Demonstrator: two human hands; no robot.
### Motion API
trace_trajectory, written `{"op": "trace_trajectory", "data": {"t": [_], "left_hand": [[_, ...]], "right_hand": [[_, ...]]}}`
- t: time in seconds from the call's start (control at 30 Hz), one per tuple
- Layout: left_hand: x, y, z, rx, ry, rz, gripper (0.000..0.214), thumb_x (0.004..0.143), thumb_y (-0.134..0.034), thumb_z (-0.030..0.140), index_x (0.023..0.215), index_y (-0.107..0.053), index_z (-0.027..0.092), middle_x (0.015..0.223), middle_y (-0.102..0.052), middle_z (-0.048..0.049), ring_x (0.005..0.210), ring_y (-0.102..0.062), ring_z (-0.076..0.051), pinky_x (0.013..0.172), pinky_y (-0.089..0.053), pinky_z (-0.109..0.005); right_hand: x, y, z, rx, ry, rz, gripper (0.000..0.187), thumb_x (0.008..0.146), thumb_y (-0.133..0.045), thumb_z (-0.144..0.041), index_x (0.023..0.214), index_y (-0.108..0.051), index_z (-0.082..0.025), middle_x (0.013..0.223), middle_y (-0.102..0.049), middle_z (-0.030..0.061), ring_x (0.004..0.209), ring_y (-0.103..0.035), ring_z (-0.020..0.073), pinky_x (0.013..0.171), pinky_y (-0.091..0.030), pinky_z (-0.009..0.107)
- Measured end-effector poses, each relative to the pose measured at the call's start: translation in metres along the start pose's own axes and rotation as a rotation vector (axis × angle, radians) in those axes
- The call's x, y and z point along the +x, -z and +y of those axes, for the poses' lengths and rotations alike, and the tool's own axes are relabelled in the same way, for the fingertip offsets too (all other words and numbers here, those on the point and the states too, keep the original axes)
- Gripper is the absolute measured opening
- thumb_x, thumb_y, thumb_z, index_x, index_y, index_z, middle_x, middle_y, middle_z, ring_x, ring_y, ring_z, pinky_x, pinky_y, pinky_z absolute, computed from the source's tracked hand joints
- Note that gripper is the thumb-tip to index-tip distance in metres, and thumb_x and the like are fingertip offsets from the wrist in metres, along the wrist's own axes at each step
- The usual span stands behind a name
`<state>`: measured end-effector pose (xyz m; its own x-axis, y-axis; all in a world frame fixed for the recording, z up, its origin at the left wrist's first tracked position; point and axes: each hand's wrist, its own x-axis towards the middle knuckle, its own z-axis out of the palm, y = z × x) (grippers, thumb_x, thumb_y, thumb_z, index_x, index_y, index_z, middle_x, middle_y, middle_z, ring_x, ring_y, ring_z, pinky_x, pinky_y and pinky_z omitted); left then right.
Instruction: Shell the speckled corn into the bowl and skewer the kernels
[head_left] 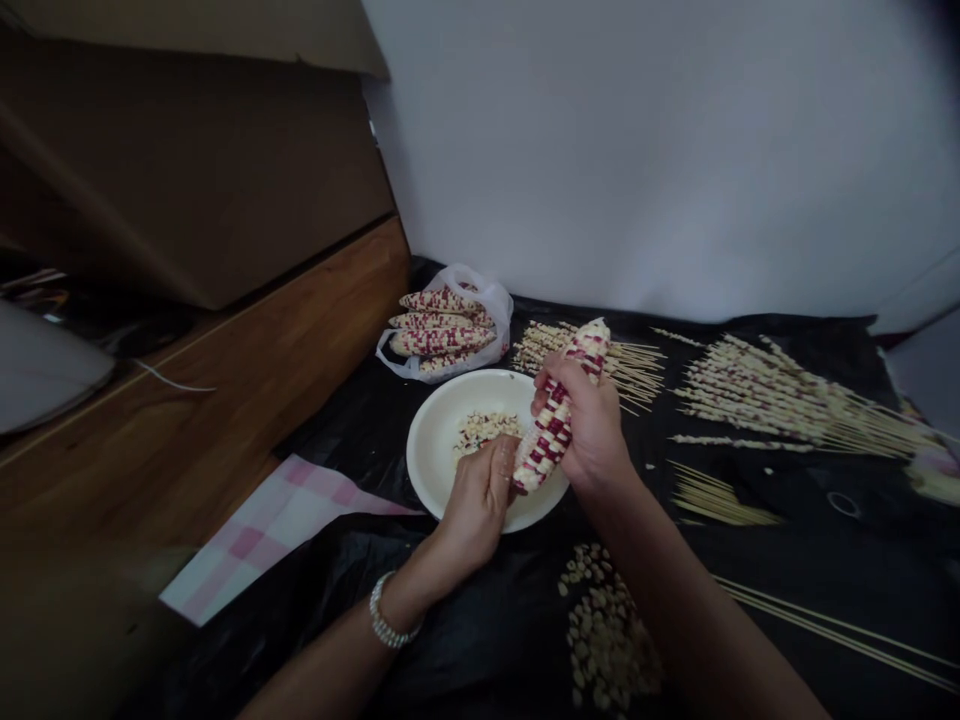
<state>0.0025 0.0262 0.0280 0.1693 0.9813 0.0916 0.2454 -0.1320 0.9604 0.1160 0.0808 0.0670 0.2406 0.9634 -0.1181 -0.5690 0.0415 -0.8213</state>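
My right hand (589,415) is wrapped round an ear of corn (551,432) with cream and dark red kernels, tilted over a white bowl (427,450). A pale strip along the cob's left side looks bare of kernels. At the cob's lower end, my left hand (480,485) has its fingers curled and pressed together against it; whether it grips the cob or loose kernels is hidden. Loose kernels (484,430) lie in the bowl. A beaded bracelet (390,612) circles my left wrist.
Behind the bowl, a plastic bag (495,300) holds several corn ears (442,340). Kernel-strung sticks (765,395) lie to the right, bare sticks (720,495) nearer. Seeds (607,630) are spread on black plastic sheeting (480,640). A checked cloth (262,530) and wooden board (315,330) are left.
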Motion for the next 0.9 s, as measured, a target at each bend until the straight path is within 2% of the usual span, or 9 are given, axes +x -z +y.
{"op": "trace_trajectory", "data": {"t": [0.1, 0.2, 0.33, 0.47, 0.57, 0.63, 0.7, 0.8, 0.9], "left_hand": [[0.002, -0.002, -0.001, -0.211, 0.145, -0.015, 0.037, 0.092, -0.039, 0.051, 0.072, -0.043, 0.020, 0.062, -0.039, 0.0045, 0.051, -0.035, -0.009, 0.045, -0.029, -0.022], [0.006, -0.001, -0.003, -0.326, 0.205, -0.073, 0.037, 0.089, -0.044, 0.053, 0.076, -0.046, 0.019, 0.061, -0.039, 0.0059, 0.045, -0.031, -0.006, 0.040, -0.023, -0.019], [0.014, 0.003, -0.005, -0.477, 0.254, -0.028, 0.028, 0.090, -0.046, 0.045, 0.081, -0.051, 0.018, 0.059, -0.041, 0.0062, 0.040, -0.029, -0.005, 0.038, -0.018, -0.017], [0.019, 0.006, -0.006, -0.605, 0.310, 0.020, 0.027, 0.088, -0.047, 0.041, 0.074, -0.051, 0.018, 0.054, -0.039, 0.0061, 0.041, -0.028, -0.006, 0.037, -0.017, -0.016], [0.017, 0.005, -0.009, -0.555, 0.304, 0.064, 0.041, 0.089, -0.041, 0.054, 0.078, -0.055, 0.018, 0.057, -0.044, 0.0036, 0.044, -0.035, -0.008, 0.039, -0.026, -0.018], [0.015, 0.005, -0.009, -0.458, 0.226, 0.047, 0.047, 0.090, -0.037, 0.059, 0.083, -0.058, 0.017, 0.065, -0.053, 0.0000, 0.054, -0.046, -0.011, 0.048, -0.037, -0.021], [0.013, 0.005, -0.009, -0.335, 0.117, 0.006, 0.043, 0.090, -0.042, 0.056, 0.084, -0.059, 0.017, 0.075, -0.059, -0.0025, 0.068, -0.053, -0.014, 0.062, -0.043, -0.025], [0.010, 0.006, -0.006, -0.160, -0.002, -0.029, 0.031, 0.090, -0.049, 0.046, 0.087, -0.058, 0.017, 0.084, -0.061, -0.0033, 0.079, -0.054, -0.017, 0.072, -0.043, -0.028], [0.009, 0.009, -0.001, 0.032, -0.094, -0.032, 0.030, 0.096, -0.039, 0.040, 0.088, -0.056, 0.017, 0.085, -0.060, -0.0044, 0.082, -0.054, -0.018, 0.078, -0.041, -0.030]], "right_hand": [[0.000, 0.002, -0.001, 0.010, -0.051, -0.050, 0.020, 0.069, -0.066, -0.033, 0.060, -0.056, -0.018, 0.049, -0.052, -0.0041, 0.042, -0.044, 0.0080, 0.040, -0.031, 0.023], [0.003, 0.005, -0.003, 0.009, -0.047, -0.054, 0.024, 0.068, -0.069, -0.036, 0.059, -0.056, -0.018, 0.048, -0.052, -0.0041, 0.042, -0.045, 0.0081, 0.040, -0.031, 0.023], [0.005, 0.003, -0.002, 0.038, -0.114, -0.095, 0.028, 0.067, -0.072, -0.044, 0.070, -0.057, -0.021, 0.056, -0.058, -0.0043, 0.044, -0.048, 0.0095, 0.042, -0.036, 0.023], [0.000, -0.003, 0.003, 0.059, -0.236, -0.147, 0.033, 0.073, -0.064, -0.054, 0.079, -0.059, -0.021, 0.061, -0.062, -0.0022, 0.054, -0.057, 0.0130, 0.052, -0.046, 0.026], [-0.004, -0.007, 0.006, 0.042, -0.246, -0.121, 0.034, 0.073, -0.065, -0.053, 0.079, -0.060, -0.021, 0.064, -0.064, -0.0015, 0.057, -0.059, 0.0135, 0.056, -0.048, 0.027], [-0.005, -0.007, 0.008, 0.014, -0.255, -0.108, 0.036, 0.073, -0.065, -0.055, 0.076, -0.060, -0.020, 0.063, -0.064, -0.0007, 0.055, -0.058, 0.0128, 0.055, -0.048, 0.027], [-0.005, -0.005, 0.010, -0.030, -0.268, -0.105, 0.039, 0.073, -0.064, -0.057, 0.073, -0.060, -0.019, 0.061, -0.064, 0.0002, 0.052, -0.056, 0.0120, 0.053, -0.047, 0.026], [-0.006, -0.003, 0.014, -0.054, -0.262, -0.114, 0.041, 0.071, -0.065, -0.059, 0.071, -0.061, -0.019, 0.062, -0.065, 0.0009, 0.052, -0.057, 0.0116, 0.052, -0.046, 0.025], [-0.007, -0.003, 0.019, -0.039, -0.250, -0.129, 0.039, 0.066, -0.072, -0.056, 0.071, -0.061, -0.020, 0.062, -0.066, -0.0007, 0.051, -0.057, 0.0119, 0.052, -0.046, 0.026]]}}
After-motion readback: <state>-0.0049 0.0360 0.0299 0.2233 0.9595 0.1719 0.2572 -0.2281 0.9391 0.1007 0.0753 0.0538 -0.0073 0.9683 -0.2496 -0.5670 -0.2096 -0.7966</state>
